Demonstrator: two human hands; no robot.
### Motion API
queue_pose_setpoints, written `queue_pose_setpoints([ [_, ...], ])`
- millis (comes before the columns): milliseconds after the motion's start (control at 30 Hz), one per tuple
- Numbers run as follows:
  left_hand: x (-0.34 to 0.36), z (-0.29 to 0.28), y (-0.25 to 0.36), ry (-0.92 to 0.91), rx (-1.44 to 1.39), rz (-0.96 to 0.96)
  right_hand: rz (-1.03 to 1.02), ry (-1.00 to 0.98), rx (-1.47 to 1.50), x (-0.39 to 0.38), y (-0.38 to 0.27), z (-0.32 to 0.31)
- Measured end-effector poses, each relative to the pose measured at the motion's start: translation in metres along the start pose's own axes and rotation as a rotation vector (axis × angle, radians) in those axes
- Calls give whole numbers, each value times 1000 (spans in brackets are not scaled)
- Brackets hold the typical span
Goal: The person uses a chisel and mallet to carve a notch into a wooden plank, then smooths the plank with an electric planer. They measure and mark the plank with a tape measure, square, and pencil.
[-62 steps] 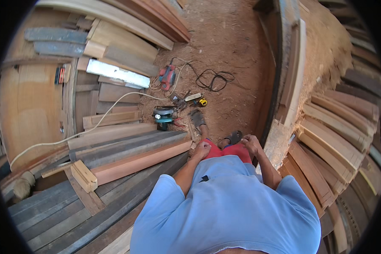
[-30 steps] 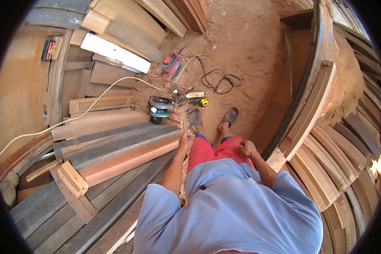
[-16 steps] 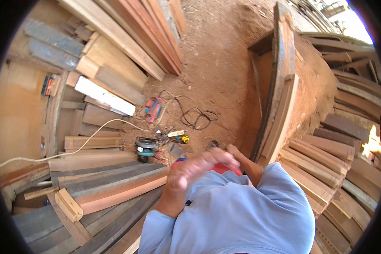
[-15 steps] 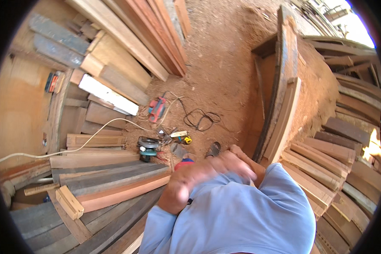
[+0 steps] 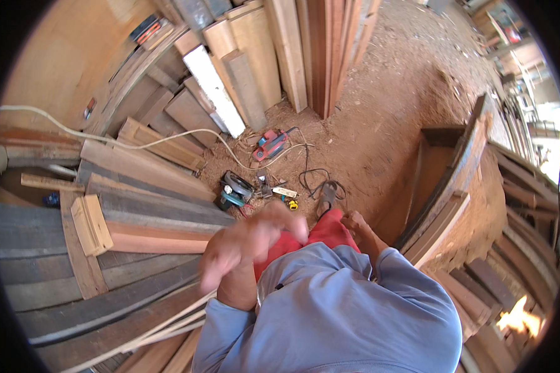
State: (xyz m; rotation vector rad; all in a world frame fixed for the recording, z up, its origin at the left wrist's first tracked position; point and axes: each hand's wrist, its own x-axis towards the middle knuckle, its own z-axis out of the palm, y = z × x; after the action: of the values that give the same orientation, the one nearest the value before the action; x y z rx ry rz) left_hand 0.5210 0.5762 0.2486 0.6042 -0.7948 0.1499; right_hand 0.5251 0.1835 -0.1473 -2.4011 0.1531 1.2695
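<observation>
My left hand is raised in front of my body over the red shorts, blurred by motion. Its thumb stands apart from the fingers, and nothing shows in it. Beside the right side of the shorts hangs my right hand, fingers curled in, with no held thing visible. On the ground past my feet lie a teal and black circular saw, a red electric planer and a yellow tape measure. Next to the tape is a small whitish piece; its kind is unclear.
Stacked boards fill the left, with a short wooden block on top. A pale cable crosses them toward the planer. Upright planks lean at the back. A long wooden trough-like frame stands at right, near piled timber.
My view has turned, with the tools and boards shifting in the picture. My hands, close together before, are now apart: the left went left, the right is beside the shorts.
</observation>
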Motion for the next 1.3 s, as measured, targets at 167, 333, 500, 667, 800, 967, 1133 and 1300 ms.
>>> queue_pose_setpoints([
  [167,-223,-65,-68,727,632,-851,-209,53,-247,105,-76,-32],
  [333,-427,-17,-188,518,1287,-1765,-161,-89,-424,238,-135,-26],
  [500,-405,-8,-287,837,1166,-2210,-465,22,-865,371,-195,4],
  [667,-395,-44,-287,847,1251,-2336,-644,138,-1096,491,-225,54],
  [800,-387,-54,-287,905,1328,-2304,-796,260,-1040,519,-264,90],
  [967,-395,-59,-282,940,1445,-2263,-821,136,-1164,553,-273,126],
  [1133,-402,-60,-274,858,1541,-2263,-928,315,-1101,547,-236,149],
  [1300,-416,-52,-258,820,1606,-2213,-373,-118,-794,436,-232,117],
])
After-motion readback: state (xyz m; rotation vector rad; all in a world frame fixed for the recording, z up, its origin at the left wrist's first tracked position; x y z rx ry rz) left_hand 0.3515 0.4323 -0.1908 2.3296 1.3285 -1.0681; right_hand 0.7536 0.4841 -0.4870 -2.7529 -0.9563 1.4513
